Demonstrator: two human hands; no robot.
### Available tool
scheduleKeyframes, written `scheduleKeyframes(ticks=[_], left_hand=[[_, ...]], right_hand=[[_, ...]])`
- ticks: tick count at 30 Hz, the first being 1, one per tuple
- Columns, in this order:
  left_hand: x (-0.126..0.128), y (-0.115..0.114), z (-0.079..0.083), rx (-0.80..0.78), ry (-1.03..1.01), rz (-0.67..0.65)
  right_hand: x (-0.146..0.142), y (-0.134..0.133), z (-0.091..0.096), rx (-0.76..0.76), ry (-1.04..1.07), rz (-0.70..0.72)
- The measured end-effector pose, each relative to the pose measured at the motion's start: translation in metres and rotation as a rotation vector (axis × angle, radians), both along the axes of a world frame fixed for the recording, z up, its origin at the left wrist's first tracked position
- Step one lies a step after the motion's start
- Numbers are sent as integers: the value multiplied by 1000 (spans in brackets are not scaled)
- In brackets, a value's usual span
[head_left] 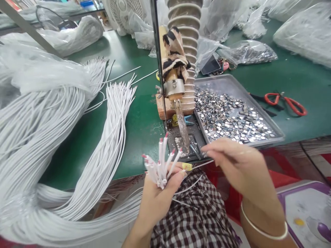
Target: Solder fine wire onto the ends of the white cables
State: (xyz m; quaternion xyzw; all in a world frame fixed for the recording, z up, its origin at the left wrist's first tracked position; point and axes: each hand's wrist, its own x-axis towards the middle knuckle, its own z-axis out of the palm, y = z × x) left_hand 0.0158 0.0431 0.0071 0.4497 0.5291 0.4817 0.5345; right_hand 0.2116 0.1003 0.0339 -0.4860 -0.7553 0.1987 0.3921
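- Our left hand (157,196) is closed around a bundle of white wires (160,160), their reddish tips pointing upward.
- Our right hand (236,165) has thumb and finger pinched on what seems a small metal piece (204,154).
- One single wire (203,164) lies between both hands, its long axis running rightward, just below the right fingertips.
- The metal piece is blurred; our left palm hides part of the bundle.

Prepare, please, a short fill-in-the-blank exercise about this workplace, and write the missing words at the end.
1. The left hand holds a bunch of ____ cables.
2. A pale bangle circles the person's ____ wrist.
3. The tabletop is ____.
4. In the picture, the fan stands to the ____ of the ribbed hose.

Missing words: white; right; green; left.
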Motion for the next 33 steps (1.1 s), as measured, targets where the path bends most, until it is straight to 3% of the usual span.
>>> scheduleKeyframes(ticks=[3,13,16,22,26,33], left_hand=[[2,3,6,26,35,-12],[-1,10,7,161,168,-82],[0,11,8,149,194,-58],[0,19,13,116,211,68],[1,25,20,114,155,50],[-1,28,29,171,172,38]], right_hand=[[-19,-15,-1,-61,161,143],[-25,-16,-12,-84,212,144],[-26,-20,-15,-43,216,102],[-29,-32,-10,42,209,-140],[-30,-34,-4,203,195,-104],[-36,-29,1,253,200,-87]])
